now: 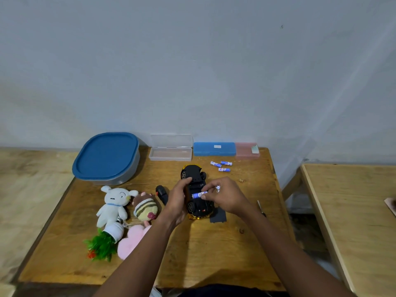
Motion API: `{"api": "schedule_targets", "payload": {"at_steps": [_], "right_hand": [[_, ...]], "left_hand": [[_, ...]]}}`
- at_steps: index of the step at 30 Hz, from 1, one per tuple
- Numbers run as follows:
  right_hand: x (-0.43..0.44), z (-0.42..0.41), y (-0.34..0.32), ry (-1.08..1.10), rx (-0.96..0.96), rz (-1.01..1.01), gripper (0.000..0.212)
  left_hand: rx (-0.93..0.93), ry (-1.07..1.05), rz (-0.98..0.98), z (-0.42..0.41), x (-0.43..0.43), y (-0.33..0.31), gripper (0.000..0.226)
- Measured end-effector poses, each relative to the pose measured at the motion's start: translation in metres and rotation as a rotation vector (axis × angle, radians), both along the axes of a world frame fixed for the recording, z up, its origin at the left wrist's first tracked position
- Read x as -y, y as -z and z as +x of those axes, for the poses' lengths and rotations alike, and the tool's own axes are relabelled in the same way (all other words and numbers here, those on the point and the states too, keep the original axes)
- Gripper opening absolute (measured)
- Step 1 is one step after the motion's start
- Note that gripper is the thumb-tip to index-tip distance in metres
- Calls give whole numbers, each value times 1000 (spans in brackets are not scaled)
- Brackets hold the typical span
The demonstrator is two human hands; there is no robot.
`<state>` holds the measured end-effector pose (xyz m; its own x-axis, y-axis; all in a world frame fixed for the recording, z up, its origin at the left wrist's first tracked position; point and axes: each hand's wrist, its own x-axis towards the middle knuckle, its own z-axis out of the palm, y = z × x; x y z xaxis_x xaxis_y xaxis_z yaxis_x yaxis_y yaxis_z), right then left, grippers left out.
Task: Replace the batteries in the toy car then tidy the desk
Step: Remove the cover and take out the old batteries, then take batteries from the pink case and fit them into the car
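Note:
The toy car (196, 179) lies upside down in the middle of the wooden desk (205, 249), black underside up, yellow body below. My left hand (176, 202) grips its left side. My right hand (222, 196) pinches a blue and white battery (198, 195) at the open compartment and holds a second battery (218, 188) between other fingers. Three more batteries (221, 166) lie loose behind the car. The black compartment cover (218, 215) rests flat to the car's right.
At the back stand a blue-lidded tub (107, 157), an open clear case (170, 150), a blue case (214, 148) and a pink case (247, 150). Plush toys (113, 202), a fallen potted plant (105, 241), a black remote (161, 194) and a screwdriver (261, 207) lie around.

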<state>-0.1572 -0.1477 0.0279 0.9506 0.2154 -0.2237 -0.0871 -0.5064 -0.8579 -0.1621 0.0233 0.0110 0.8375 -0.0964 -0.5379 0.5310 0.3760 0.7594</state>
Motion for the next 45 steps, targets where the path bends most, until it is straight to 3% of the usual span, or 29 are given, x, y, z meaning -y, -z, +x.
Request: {"api": "schedule_targets", "payload": {"at_steps": [4, 10, 16, 19, 24, 33, 40, 45], "right_hand": [[1, -1, 5, -38, 40, -69, 8], [2, -9, 4, 135, -115, 315, 11], [17, -9, 12, 505, -489, 697, 20], [20, -10, 13, 586, -606, 814, 21], [24, -9, 14, 601, -645, 907, 10], [38, 6, 18, 572, -620, 942, 28], [53, 29, 27, 664, -731, 902, 32], [83, 62, 22, 605, -634, 653, 25]], "left_hand": [[30, 7, 51, -4, 0, 2, 39], [48, -3, 129, -5, -2, 6, 33], [-13, 41, 289, -9, -11, 32, 36], [-40, 31, 350, -12, -9, 45, 34], [-10, 48, 452, -12, 7, 47, 23], [109, 20, 733, -16, 23, 58, 32], [123, -120, 929, -10, 35, 43, 51], [323, -130, 989, 11, 69, 14, 45]]}}
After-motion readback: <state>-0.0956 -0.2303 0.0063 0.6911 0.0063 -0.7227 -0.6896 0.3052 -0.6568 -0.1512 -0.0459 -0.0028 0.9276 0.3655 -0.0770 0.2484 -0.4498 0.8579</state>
